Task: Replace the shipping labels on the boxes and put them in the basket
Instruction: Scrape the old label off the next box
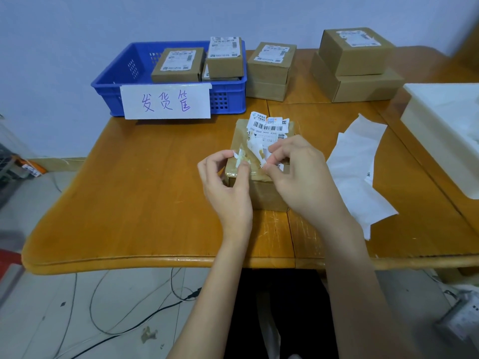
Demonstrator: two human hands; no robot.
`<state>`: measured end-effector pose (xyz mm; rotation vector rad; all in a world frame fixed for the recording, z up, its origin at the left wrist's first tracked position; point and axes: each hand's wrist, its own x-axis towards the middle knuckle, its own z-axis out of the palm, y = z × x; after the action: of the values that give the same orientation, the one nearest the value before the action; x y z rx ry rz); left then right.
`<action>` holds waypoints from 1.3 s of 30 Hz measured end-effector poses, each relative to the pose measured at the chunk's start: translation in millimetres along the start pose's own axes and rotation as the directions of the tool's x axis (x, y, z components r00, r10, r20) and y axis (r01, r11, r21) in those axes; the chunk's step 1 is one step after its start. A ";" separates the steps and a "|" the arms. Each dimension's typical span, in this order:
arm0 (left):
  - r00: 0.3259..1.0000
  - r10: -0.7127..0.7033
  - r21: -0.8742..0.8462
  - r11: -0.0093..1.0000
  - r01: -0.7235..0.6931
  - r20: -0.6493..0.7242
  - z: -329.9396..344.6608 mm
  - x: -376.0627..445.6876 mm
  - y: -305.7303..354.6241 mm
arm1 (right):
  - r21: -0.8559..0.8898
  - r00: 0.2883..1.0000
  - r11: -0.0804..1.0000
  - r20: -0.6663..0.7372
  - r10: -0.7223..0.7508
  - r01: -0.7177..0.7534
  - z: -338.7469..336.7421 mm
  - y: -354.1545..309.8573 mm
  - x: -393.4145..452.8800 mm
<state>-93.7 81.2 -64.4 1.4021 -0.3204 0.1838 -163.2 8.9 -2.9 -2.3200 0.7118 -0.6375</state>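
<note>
- Head view, progress: the blue basket [108, 81] at the back left of the wooden table [134, 193] already holds at least three labelled boxes [177, 64], so part of the job looks done. A paper sign [166, 101] with handwritten characters hangs on its front wall.
- Head view, what is left: two stacks wait beside the basket, a nearer stack of boxes [270, 71] just to its right and a larger stack [355, 64] further right. Both top boxes carry labels; whether those are old or new I cannot tell. By my reckoning most of the work lies ahead: this label has to come off, a fresh one go on, then the box goes into the basket.
- Head view, the box in hand: the current box [261, 187] sits near the middle of the table, directly in front of the person. Its old label [267, 128] is torn and ragged; the upper part with barcode still sticks to the lid, while the lower part is ripped into curling strips, leaving patches of bare, scuffed cardboard and glossy tape.
- Head view, grip: the left hand [228, 182] pinches a small torn scrap [241, 156] between thumb and fingertips above the box's near left corner. The right hand [298, 172] has its fingers curled in, pinching the loose edge of the label at the lid.
- Head view, surroundings: white backing sheets [357, 172] lie on the table right of the box, and a white container [445, 130] stands at the right edge.
</note>
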 end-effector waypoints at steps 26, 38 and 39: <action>0.999 0.047 0.010 0.999 -0.047 0.010 -2.1 0.8 -4.7 | 0.336 0.984 0.936 -0.098 0.147 -0.107 -6.8 7.8 6.0; 0.999 0.044 0.012 0.999 -0.044 0.006 -0.6 0.6 -2.8 | 0.156 0.980 0.988 -0.191 0.049 -0.019 5.1 11.9 3.3; 0.999 0.046 0.013 0.999 -0.046 0.010 -0.9 0.6 -2.2 | 0.141 0.976 0.990 -0.214 0.044 -0.014 8.0 11.1 3.2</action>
<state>-92.3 81.7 -66.3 1.4102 -0.3604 0.2171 -159.8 2.8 -15.2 -2.1298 0.7720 -0.9073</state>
